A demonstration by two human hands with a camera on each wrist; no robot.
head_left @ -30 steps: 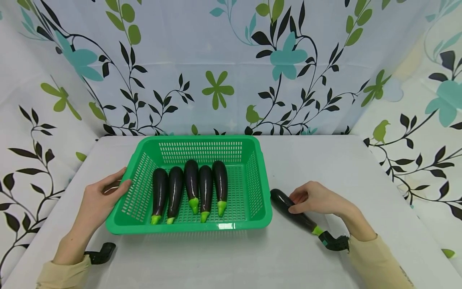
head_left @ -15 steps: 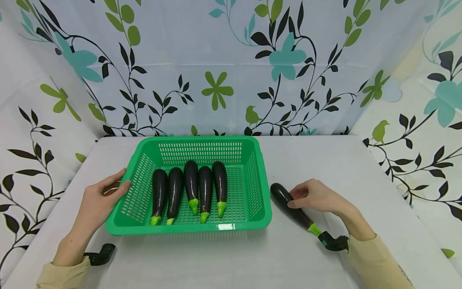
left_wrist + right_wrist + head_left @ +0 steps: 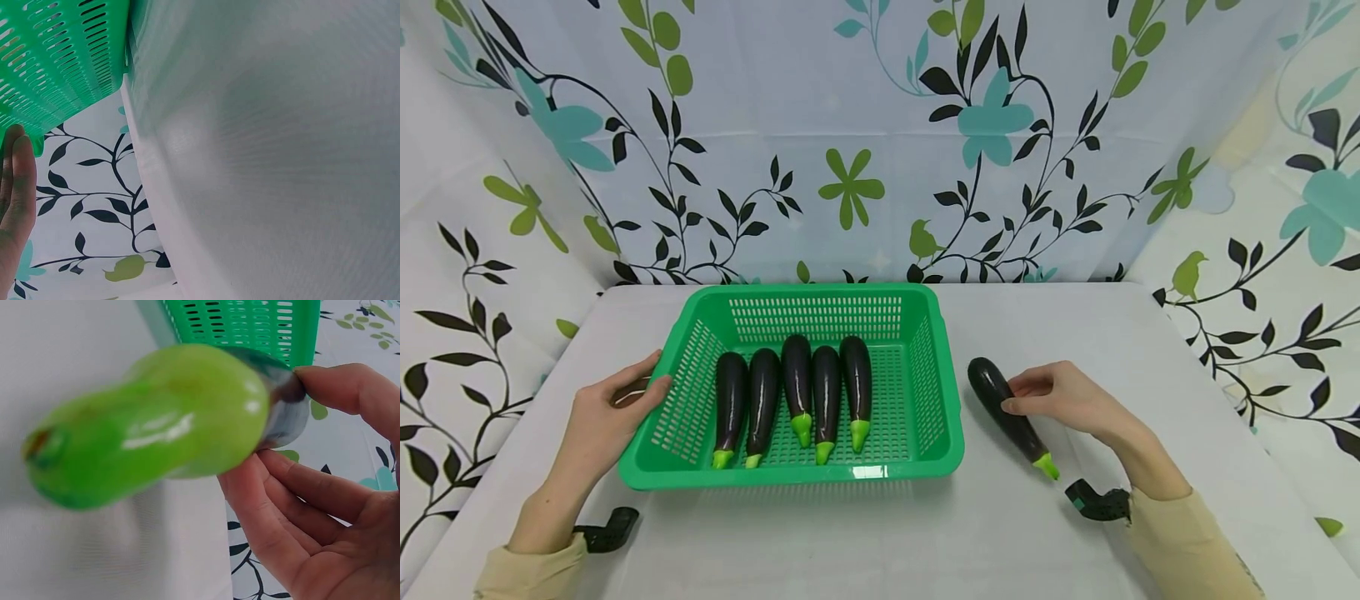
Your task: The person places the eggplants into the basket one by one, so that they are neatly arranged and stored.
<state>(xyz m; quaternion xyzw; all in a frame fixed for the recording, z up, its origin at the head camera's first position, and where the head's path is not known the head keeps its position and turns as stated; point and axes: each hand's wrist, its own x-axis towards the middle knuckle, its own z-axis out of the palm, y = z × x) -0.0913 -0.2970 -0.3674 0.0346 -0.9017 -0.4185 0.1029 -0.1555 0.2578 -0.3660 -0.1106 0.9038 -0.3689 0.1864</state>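
My right hand (image 3: 1063,400) pinches a dark purple eggplant (image 3: 1006,404) between thumb and fingers, just right of the green basket (image 3: 951,417). The eggplant slants, with its bright green stem end (image 3: 125,437) toward me; it looms large and blurred in the right wrist view. At the basket's left side, my left hand (image 3: 602,421) rests its thumb and fingers against the rim. The left wrist view shows straight fingers (image 3: 22,181) along the basket's outer wall (image 3: 69,56). Several more eggplants (image 3: 796,379) lie side by side inside the basket, stems toward me.
A white table (image 3: 880,542) carries everything. Patterned cloth (image 3: 880,100) with leaves and flowers hangs behind and at both sides. Black wrist cameras (image 3: 1097,502) show near both sleeves. The basket's right part shows bare green mesh floor (image 3: 891,408).
My right hand has shifted away from me with the eggplant, whose stem end has swung clear of the wrist camera and turned steeper. The left hand and basket stay in place.
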